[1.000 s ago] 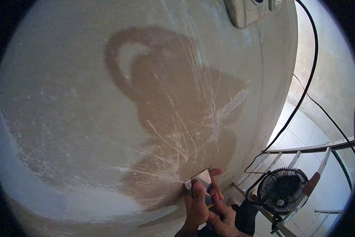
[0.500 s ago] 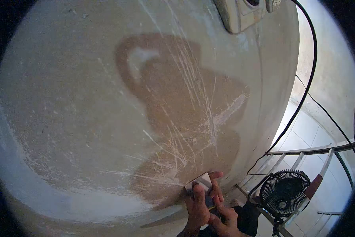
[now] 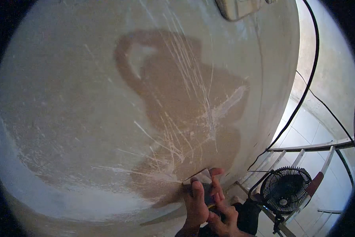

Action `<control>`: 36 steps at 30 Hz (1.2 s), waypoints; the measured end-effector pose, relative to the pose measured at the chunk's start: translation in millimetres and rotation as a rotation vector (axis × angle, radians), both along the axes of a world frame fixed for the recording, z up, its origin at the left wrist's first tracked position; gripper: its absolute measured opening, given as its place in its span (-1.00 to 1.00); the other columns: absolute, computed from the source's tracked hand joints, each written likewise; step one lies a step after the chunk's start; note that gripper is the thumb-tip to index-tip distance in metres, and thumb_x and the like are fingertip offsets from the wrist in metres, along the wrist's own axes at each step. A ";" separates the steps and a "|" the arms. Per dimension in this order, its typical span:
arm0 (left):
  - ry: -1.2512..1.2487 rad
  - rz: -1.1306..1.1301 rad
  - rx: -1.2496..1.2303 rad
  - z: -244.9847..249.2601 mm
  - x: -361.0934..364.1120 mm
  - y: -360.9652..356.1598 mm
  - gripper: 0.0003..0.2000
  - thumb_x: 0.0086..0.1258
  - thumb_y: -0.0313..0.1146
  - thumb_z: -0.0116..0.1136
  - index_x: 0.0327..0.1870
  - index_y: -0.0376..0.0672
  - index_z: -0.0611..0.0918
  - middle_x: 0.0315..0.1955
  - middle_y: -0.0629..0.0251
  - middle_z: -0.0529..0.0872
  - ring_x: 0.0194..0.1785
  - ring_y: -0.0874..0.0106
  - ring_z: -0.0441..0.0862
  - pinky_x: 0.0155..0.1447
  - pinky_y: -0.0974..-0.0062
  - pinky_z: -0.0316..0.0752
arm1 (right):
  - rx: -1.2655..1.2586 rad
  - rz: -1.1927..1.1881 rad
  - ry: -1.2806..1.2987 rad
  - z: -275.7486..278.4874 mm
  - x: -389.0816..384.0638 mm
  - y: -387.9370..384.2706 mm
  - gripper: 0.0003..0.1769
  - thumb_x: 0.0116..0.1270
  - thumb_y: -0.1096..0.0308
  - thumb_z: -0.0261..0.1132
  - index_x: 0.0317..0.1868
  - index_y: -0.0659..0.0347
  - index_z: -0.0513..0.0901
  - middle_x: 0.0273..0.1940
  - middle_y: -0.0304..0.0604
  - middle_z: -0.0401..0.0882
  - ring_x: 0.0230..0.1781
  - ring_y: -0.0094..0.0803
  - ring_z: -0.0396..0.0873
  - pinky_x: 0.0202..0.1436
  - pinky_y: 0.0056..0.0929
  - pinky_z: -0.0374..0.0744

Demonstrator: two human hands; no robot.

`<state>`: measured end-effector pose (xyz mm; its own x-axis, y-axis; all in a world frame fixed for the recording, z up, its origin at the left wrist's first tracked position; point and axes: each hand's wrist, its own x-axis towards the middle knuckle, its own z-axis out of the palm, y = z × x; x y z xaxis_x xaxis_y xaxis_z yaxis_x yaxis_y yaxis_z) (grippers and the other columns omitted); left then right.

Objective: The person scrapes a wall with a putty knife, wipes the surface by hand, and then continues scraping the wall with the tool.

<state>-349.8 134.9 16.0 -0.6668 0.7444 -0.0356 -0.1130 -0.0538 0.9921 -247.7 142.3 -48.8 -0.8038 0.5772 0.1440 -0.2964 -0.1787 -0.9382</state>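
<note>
At the bottom centre, my left hand [image 3: 196,207] is closed around a small flat folded piece [image 3: 202,175] that looks like sandpaper, light on its upper face and dark grey below. Its thumb presses on the near face. My right hand [image 3: 226,216] is close beside it, fingers bent against the piece's lower part, where a thin yellow edge shows. Right behind both hands rises the wall [image 3: 82,98], marked with a brown damp-looking patch [image 3: 173,87] and many pale scratches. The far edge of the piece overlaps the bottom of that patch.
At the lower right a black fan [image 3: 286,189] stands by a ladder [image 3: 300,156]. A thick black cable [image 3: 314,59] hangs down the right side. A box-like fitting [image 3: 236,8] sits on the wall at the top. White floor tiles [image 3: 304,126] show below.
The view has shifted slightly, so the fitting sits higher in it. The piece in my hands has tilted, showing less of its light face. Both hands keep their hold at nearly the same spot.
</note>
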 end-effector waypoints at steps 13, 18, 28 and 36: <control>0.011 0.100 0.010 0.2 3.6 7.5 -0.24 0.20 0.32 -0.28 -0.12 -0.38 0.47 -0.72 0.40 0.38 -0.65 0.57 0.33 -0.54 0.65 0.20 | -0.138 -0.037 0.103 -2.1 -6.8 -3.5 -0.44 0.32 0.34 0.07 0.30 0.21 0.14 -0.39 -0.33 0.41 -0.49 -0.62 0.28 -0.44 -0.62 0.28; 0.007 0.119 0.005 0.5 4.5 8.9 -0.24 0.17 0.34 -0.22 -0.16 -0.38 0.49 -0.74 0.36 0.42 -0.69 0.56 0.33 -0.59 0.65 0.19 | -0.107 -0.048 0.154 -12.1 -6.9 -5.1 -0.44 0.31 0.37 0.07 0.30 0.22 0.15 -0.41 -0.34 0.39 -0.49 -0.62 0.26 -0.46 -0.61 0.26; 0.038 0.099 0.040 -1.9 3.5 11.6 -0.27 0.22 0.30 -0.27 -0.13 -0.38 0.48 -0.73 0.41 0.35 -0.64 0.57 0.31 -0.51 0.63 0.20 | 0.196 -0.145 0.030 -5.7 -6.3 10.3 -0.36 0.26 0.22 0.11 0.27 0.32 0.13 -0.40 -0.13 0.56 -0.63 -0.60 0.44 -0.57 -0.60 0.41; 0.062 0.180 0.038 0.0 9.1 17.3 -0.28 0.22 0.29 -0.24 -0.19 -0.38 0.50 -0.76 0.36 0.40 -0.70 0.57 0.30 -0.58 0.63 0.12 | 0.128 -0.192 -0.002 -7.4 -4.4 6.3 -0.38 0.21 0.23 0.19 0.20 0.40 0.25 -0.53 -0.22 0.55 -0.56 -0.59 0.47 -0.43 -0.60 0.43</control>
<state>-340.7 152.1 16.0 -0.7891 0.6133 0.0357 -0.0365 -0.1048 0.9938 -252.1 148.5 -56.3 -0.6811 0.6970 0.2243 -0.3116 0.0013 -0.9502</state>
